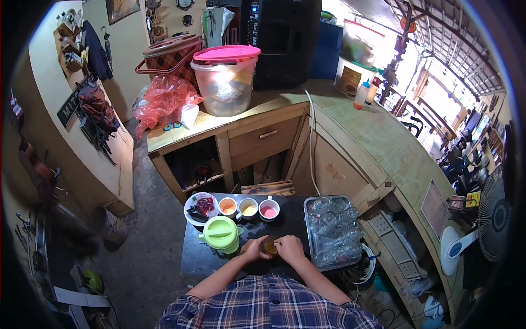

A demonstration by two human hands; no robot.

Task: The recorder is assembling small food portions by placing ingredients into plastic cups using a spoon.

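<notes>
A small brown round container (269, 246) sits on the black table (194, 257), just right of the green-lidded jug (221, 233). The left hand (253, 248) curls closed against its left side and the right hand (290, 248) grips its right side, so it lies clasped between both. The tray of glasses (332, 230) stands farther right of the jug.

The place is a small roadside drink stall, open to the street. A wooden counter (350, 126) carries a lidded plastic tub (226, 82) and sauce bottles (366, 93). A dark table (290, 219) holds cups of coloured powder (248, 208), with a tray of glasses (331, 230) at its right edge.
</notes>
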